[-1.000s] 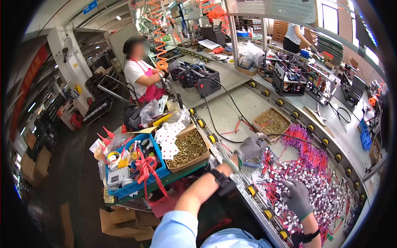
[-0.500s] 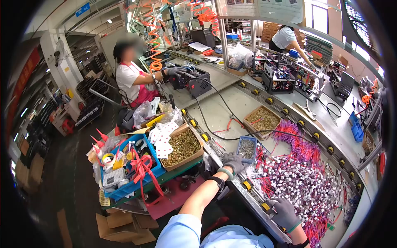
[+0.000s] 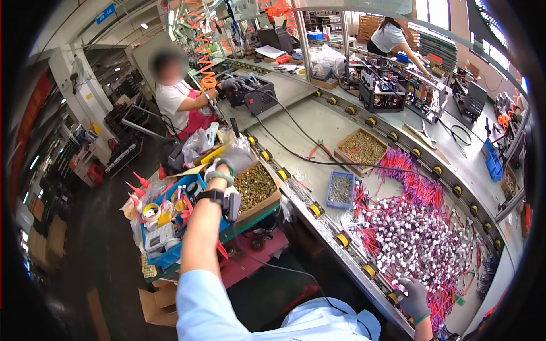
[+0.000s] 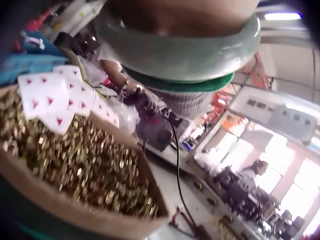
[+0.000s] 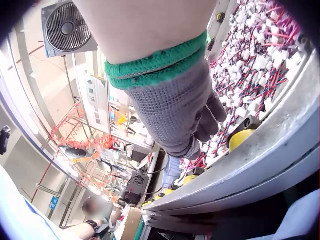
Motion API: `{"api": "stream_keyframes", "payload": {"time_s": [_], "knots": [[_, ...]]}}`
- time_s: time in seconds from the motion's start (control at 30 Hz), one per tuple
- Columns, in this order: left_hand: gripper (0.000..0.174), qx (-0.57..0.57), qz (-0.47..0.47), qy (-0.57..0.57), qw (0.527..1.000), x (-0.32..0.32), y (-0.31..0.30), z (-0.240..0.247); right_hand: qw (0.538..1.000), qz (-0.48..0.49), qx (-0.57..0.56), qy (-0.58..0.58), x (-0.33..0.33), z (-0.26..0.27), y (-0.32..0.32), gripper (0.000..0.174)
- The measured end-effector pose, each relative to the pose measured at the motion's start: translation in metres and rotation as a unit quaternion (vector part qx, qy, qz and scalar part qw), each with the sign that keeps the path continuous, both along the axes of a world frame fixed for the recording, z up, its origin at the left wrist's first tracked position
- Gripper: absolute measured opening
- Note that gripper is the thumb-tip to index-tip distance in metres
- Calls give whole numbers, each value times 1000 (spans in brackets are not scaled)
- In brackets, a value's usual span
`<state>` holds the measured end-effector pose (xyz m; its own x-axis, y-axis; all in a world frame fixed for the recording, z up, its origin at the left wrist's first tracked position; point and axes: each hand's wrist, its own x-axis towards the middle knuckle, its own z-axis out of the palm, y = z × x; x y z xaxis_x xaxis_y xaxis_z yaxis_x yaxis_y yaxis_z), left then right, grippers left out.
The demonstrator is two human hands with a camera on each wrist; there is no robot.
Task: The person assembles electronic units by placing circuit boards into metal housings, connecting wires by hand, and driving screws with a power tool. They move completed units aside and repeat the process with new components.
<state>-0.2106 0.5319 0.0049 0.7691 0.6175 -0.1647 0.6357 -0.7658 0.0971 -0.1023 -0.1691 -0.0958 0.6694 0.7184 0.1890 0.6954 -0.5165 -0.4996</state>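
My left arm reaches over the side bench in the head view, a pale green bangle point(image 3: 226, 174) at its wrist. In the left wrist view only the grey glove cuff of my left hand point(image 4: 185, 103) shows past the bangle; its fingers are hidden. Closest to it are a cardboard box of small brass-coloured parts point(image 4: 95, 167) and heart-patterned playing cards point(image 4: 47, 95). My gloved right hand point(image 3: 416, 301) is over the bench's near roller edge, beside a heap of white connectors with red and purple wires point(image 3: 421, 244). Its fingers point(image 5: 215, 109) hang loosely bent, with nothing visible between them.
A blue crate of tapes and tools point(image 3: 165, 256) stands left of the brass-parts box. On the bench are a blue tray of small metal parts point(image 3: 341, 190), another brass-parts box point(image 3: 362, 149) and a black cable point(image 3: 296, 153). A person in a pink apron point(image 3: 193, 122) works beyond.
My left hand has moved left from the bench's metal edge to above the side boxes. My right hand has come back from over the connector heap to the near edge, lower in view.
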Motion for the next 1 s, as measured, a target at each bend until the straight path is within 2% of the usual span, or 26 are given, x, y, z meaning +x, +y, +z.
{"api": "stream_keyframes", "payload": {"time_s": [0.03,0.07,0.1,0.17,0.2,0.23,0.27,0.3,0.33,0.37,0.4,0.43,0.47,0.5,0.53,0.57,0.6,0.63,0.67,0.7,0.73,0.83,0.9,0.93,0.97,1.0], "knots": [[42,-186,-110,-52,975,2,-62,32,1000,-7,2,25,5,-2,-4,32],[45,-301,-145,33,942,21,-118,59,1000,-3,-16,6,14,-13,-11,32],[46,-402,-245,5,882,26,-178,87,999,-20,-34,25,15,-7,-10,32],[51,-580,-337,-23,741,41,-254,73,998,-33,-60,14,23,3,-8,31],[52,-617,-343,71,705,44,-290,80,998,-16,-59,8,25,12,-7,33],[55,-562,-384,131,721,50,-321,73,999,-17,-33,-7,27,12,-12,35],[57,-361,-508,24,782,58,-340,18,1000,-21,-4,-23,30,11,-16,36],[53,-209,-526,-75,821,62,-354,-23,997,-41,64,-27,31,13,-20,37],[50,-58,-535,-171,826,63,-369,-59,994,-54,56,-81,46,-12,-47,41],[45,-53,-467,-276,838,62,-377,-93,991,-120,-55,-16,52,5,-62,47],[40,-63,-410,-375,829,60,-386,-103,975,-80,105,-180,66,0,-71,55],[35,-10,-388,-289,875,51,-392,-112,970,-181,40,-157,72,2,-92,57],[18,-21,-390,-296,872,54,-395,-143,946,-307,-22,-100,77,-6,-127,57],[20,-27,-313,-357,880,52,-395,-171,929,-356,34,-91,93,-25,-159,60],[27,-62,-323,-307,893,51,-395,-158,882,-454,0,-124,106,-60,-197,63],[36,-100,-308,-342,882,54,-396,-156,836,-540,-38,-88,102,-33,-199,69],[38,-214,-235,-335,887,55,-396,-167,774,-601,-128,-151,128,-104,-247,73],[37,-258,-179,-346,884,62,-402,-168,744,-666,-57,23,122,-39,-240,70],[33,-251,-156,-342,892,62,-404,-163,685,-728,-25,4,123,-37,-246,66],[30,-44,-352,-341,871,64,-394,-155,641,-766,-41,-32,126,-45,-258,64],[28,-112,-300,-312,895,61,-405,-143,608,-790,-56,-64,132,-54,-267,63],[28,-43,-329,-279,901,71,-390,-162,558,-822,-102,-54,135,-43,-296,58],[28,-50,-306,-276,910,64,-411,-143,516,-834,-182,-70,154,-75,-337,49],[29,-41,-340,-303,889,68,-408,-148,532,-846,-37,-13,161,-90,-369,45],[30,-48,-342,-281,896,71,-412,-147,454,-837,-149,-266,186,-178,-426,23],[32,-46,-326,-262,907,74,-415,-142,609,-775,-151,-74,125,-145,-423,26]]}}
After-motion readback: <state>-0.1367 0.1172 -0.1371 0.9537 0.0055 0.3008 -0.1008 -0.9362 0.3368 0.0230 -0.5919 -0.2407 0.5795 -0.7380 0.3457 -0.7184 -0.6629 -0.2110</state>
